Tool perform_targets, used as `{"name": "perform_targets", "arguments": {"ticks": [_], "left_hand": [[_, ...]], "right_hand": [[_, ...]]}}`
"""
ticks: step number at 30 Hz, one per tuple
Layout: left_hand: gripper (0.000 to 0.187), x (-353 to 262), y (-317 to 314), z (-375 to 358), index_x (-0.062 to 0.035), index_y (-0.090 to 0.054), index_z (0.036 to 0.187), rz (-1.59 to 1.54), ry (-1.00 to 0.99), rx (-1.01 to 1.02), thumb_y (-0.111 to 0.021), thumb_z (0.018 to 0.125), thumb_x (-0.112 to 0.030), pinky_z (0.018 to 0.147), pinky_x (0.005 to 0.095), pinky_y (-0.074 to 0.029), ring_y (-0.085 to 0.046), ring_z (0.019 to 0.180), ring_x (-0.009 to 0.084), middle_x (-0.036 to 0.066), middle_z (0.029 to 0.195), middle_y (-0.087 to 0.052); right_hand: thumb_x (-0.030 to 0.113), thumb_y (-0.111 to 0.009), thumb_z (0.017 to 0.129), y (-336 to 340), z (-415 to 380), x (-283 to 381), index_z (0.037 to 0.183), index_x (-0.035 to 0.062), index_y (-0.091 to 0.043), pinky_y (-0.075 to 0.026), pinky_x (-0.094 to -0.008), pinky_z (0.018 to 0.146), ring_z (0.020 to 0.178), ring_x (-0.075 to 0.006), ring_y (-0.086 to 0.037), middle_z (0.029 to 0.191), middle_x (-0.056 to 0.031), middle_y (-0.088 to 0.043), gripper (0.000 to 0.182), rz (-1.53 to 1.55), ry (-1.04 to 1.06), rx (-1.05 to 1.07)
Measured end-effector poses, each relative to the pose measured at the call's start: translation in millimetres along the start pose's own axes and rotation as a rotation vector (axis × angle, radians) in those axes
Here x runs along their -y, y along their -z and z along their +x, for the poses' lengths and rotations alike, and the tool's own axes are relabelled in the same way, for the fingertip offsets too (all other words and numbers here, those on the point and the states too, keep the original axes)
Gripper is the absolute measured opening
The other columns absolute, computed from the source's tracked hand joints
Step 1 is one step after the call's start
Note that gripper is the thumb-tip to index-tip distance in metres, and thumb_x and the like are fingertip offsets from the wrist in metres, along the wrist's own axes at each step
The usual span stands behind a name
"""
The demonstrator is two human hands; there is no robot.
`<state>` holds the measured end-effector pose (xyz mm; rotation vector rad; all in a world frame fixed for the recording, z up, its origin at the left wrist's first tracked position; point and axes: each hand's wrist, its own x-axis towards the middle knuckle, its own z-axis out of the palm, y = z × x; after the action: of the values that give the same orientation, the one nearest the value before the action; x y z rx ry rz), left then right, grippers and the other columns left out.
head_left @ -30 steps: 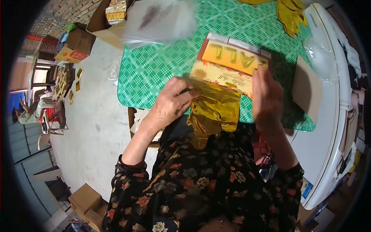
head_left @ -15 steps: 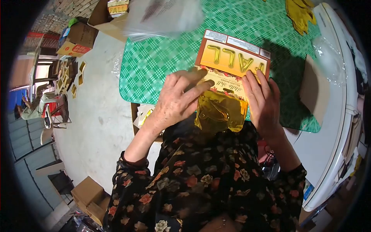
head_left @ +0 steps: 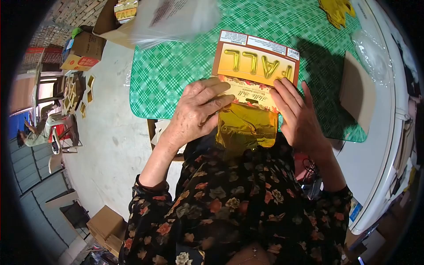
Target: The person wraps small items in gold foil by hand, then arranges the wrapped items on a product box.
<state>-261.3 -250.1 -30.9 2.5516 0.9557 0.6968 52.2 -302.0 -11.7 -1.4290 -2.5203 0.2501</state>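
Note:
A printed card [head_left: 256, 59] with gold balloon letters lies on the green checked table near its front edge, its lettering upside down in this view. From its lower part a gold foil packet [head_left: 247, 126] hangs over the edge toward my lap. My left hand [head_left: 198, 110] presses on the card's left side, fingers bent over the flap; its thumb is hidden. On the card's right side rests my right hand [head_left: 298, 112], fingers stretched out side by side and thumb apart.
Clear plastic bags [head_left: 176, 20] lie at the table's [head_left: 163, 84] back left. Yellow foil pieces [head_left: 336, 12] and a brown cardboard piece [head_left: 357, 90] are at the right. Open boxes [head_left: 84, 51] stand on the left, with a seated person [head_left: 39, 132] at the far left.
The view has shifted slightly, so the table and card appear a little further left. The foil packet lies flatter, and my left fingers have settled on the card's edge.

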Motion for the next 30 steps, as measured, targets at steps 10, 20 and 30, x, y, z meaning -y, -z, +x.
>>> {"name": "perform_targets", "arguments": {"ticks": [10,20,30], "left_hand": [[0.057,0,2,1,-0.0103,-0.077,0.125,0.034,-0.047,0.017,-0.073,0.069,-0.009,0.109,0.0491,-0.045,-0.056,0.129,0.0321,0.006,0.135,-0.065],[0.05,-3,0,1,-0.008,-0.078,0.125,0.06,-0.022,0.018,-0.072,0.075,-0.009,0.108,0.0472,-0.047,-0.06,0.128,0.0324,0.008,0.134,-0.069],[0.031,4,1,5,-0.0035,-0.081,0.113,-0.145,0.1,0.011,-0.076,0.085,-0.016,0.107,0.0449,-0.046,-0.062,0.122,0.0307,0.008,0.13,-0.071]], "right_hand": [[-0.001,-0.065,0.078,-2,-19,5,0.13,0.0008,-0.07,-0.024,-0.0562,0.129,0.146,-0.0289,-0.05,0.147,-0.0114,-0.062,0.053,0.029,0.088,-0.027],[0.003,-0.071,0.081,-29,-14,12,0.12,-0.0017,-0.074,-0.053,-0.0496,0.11,0.127,-0.0337,-0.062,0.13,-0.0145,-0.068,0.039,0.1,0.147,-0.286],[0.006,-0.081,0.078,-29,-14,11,0.109,-0.0007,-0.069,-0.053,-0.0497,0.096,0.112,-0.0347,-0.061,0.115,-0.0133,-0.06,0.034,0.241,-0.014,-0.294]]}}
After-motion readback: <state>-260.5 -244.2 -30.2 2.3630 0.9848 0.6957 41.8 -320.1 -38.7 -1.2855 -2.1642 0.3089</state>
